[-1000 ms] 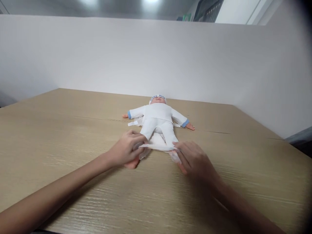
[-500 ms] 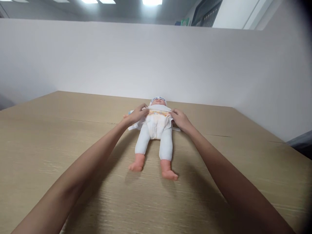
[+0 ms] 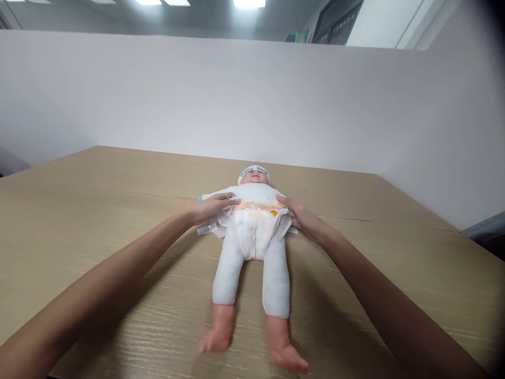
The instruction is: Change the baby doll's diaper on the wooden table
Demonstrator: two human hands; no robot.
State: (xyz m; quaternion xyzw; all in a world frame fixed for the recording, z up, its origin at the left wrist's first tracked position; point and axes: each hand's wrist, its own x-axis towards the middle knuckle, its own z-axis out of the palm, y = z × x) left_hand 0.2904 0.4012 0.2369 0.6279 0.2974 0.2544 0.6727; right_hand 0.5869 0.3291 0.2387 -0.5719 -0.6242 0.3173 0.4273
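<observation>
1 diaper (image 3: 256, 231) between left grip (image 3: 215, 207) and right grip (image 3: 303, 217).

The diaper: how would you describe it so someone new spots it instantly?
On the wooden table lies a doll, feet toward the camera. The diaper covers its crotch and belly, between the left hand and right hand. Unlike the plain white clothing, it has an orange-toned printed band near its top.

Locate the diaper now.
Just below the head view's centre, the diaper covers the hips of the doll, between the left hand and the right hand.
</observation>
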